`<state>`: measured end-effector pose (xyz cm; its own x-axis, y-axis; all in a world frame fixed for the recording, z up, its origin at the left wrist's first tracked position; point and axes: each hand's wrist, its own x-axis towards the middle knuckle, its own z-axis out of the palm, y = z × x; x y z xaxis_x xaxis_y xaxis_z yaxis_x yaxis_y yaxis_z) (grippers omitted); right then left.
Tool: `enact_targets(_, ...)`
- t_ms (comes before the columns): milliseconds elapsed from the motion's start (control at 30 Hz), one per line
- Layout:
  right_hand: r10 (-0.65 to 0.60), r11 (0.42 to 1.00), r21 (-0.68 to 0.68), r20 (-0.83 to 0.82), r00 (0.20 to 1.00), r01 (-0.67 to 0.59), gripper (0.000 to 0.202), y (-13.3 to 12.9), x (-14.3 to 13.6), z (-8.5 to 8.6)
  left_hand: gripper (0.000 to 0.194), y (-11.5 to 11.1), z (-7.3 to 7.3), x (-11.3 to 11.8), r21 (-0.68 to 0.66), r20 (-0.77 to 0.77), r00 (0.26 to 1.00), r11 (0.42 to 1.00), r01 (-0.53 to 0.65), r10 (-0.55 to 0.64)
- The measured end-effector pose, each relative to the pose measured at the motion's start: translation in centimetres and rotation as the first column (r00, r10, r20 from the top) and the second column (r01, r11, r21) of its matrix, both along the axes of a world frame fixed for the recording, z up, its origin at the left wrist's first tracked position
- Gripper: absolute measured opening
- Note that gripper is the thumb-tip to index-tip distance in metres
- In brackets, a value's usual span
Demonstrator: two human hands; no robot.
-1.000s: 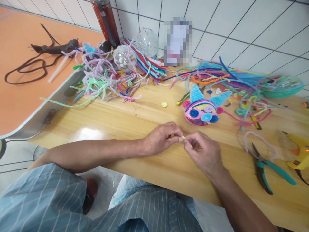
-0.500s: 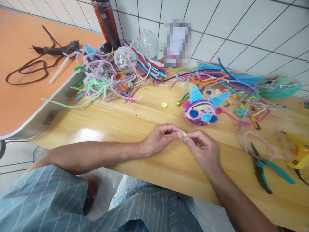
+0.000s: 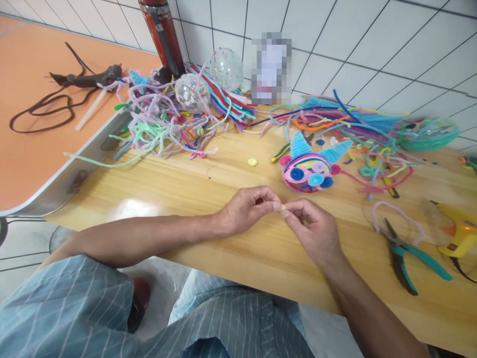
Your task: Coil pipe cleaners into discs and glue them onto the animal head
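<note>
My left hand (image 3: 248, 210) and my right hand (image 3: 311, 226) meet above the wooden table. Between their fingertips they pinch a small yellow piece (image 3: 283, 207), mostly covered by the fingers. Just beyond my hands sits a round, colourful figure (image 3: 308, 171) with two light-blue horns and several coiled discs on its front. A yellow coil (image 3: 252, 162) lies flat on the table to the left of that figure.
Pliers (image 3: 400, 248) and a yellow glue gun (image 3: 460, 231) lie at the right. Tangled pipe cleaners (image 3: 156, 114), clear balls (image 3: 226, 68) and a red flask (image 3: 164, 37) stand at the back left. A black glue gun (image 3: 93, 77) rests on the orange surface (image 3: 30, 164).
The yellow piece shows less between my fingertips. Both hands have shifted only slightly and still pinch it.
</note>
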<state>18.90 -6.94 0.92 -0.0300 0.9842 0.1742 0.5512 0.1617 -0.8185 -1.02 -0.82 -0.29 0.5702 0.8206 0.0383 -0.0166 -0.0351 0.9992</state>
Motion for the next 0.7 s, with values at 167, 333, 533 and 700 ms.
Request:
enact_targets(167, -0.039, 0.992, -0.123, -0.143, 0.989, 0.021, 0.019, -0.02, -0.25, -0.44, 0.042, -0.77, -0.37, 0.67, -0.292, 0.104, 0.993, 0.956, -0.023, 0.056)
enact_targets(333, -0.076, 0.994, -0.083, -0.145, 0.987, 0.064, 0.016, 0.04, -0.69, -0.14, 0.042, -1.08, -0.93, 0.91, -0.336, 0.128, 0.99, 0.942, -0.01, 0.056)
enact_targets(533, -0.053, 0.995, 0.092, 0.05, 0.997, 0.049, 0.012, -0.09, -0.49, 0.36, 0.022, -0.48, -0.33, 0.3, 0.005, -0.038, 0.999, 1.0, -0.011, 0.012)
enact_targets(700, -0.015, 0.981, 0.194, 0.159, 0.987, -0.016, 0.014, -0.08, -0.42, 0.21, 0.015, -0.28, -0.3, 0.22, 0.108, -0.049, 0.999, 0.994, 0.0, 0.005)
